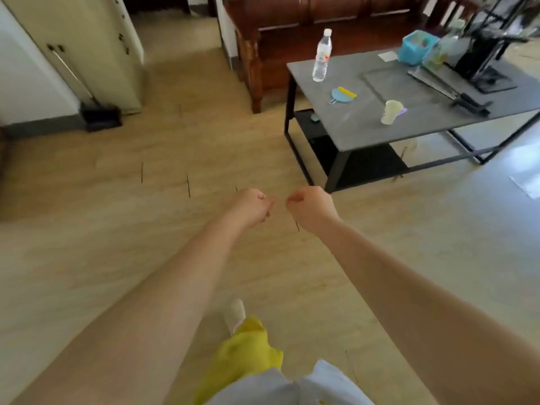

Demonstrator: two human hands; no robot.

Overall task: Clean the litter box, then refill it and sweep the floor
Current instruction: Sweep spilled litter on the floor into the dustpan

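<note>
Both my arms stretch forward over the wooden floor (122, 229). My left hand (251, 207) and my right hand (311, 207) are curled into fists side by side, almost touching, and hold nothing. A black dustpan (102, 118) with a long metal handle (73, 74) leans against the wall at the left. No litter box is in view.
A grey low table (365, 124) with a black frame stands at the right, bearing a water bottle (322, 55), a pale cup (391, 112), a blue-and-yellow tool (343, 95) and a teal box (416, 47). A wooden bench (292, 42) stands behind it. A pale door (96, 48) is at the left.
</note>
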